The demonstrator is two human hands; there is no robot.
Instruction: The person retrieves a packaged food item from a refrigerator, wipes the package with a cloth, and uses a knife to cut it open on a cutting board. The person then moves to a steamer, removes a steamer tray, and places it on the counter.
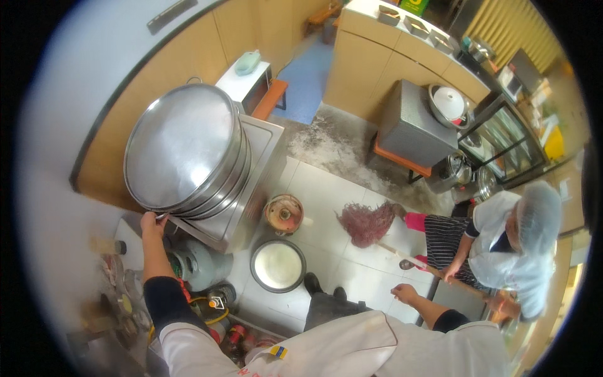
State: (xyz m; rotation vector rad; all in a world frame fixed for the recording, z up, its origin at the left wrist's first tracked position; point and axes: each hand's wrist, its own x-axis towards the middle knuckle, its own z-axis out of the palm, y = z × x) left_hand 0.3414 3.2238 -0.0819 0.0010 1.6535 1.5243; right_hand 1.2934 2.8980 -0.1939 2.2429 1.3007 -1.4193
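A tall stack of round stainless-steel steamer trays [240, 179] sits on a steel stove cabinet [256, 188], topped by a wide, shiny metal lid [181, 146]. My left hand [153, 224] reaches far out and grips a small side handle at the near-left rim of the stack. Its fingers partly hide that handle. Over the tiled floor, my right hand [405, 293] hangs away from the stove, loosely curled, with nothing visible in it. On the floor before me stands a dark round tub [279, 266] holding something pale.
A co-worker [494, 245] at right pushes a red string mop [367, 224] across the tiles. A rusty round-topped container [284, 214] stands beside the stove. Below my left arm are a gas cylinder [202, 264] and several bottles. A grey box [417, 127] rests on an orange stool [400, 158].
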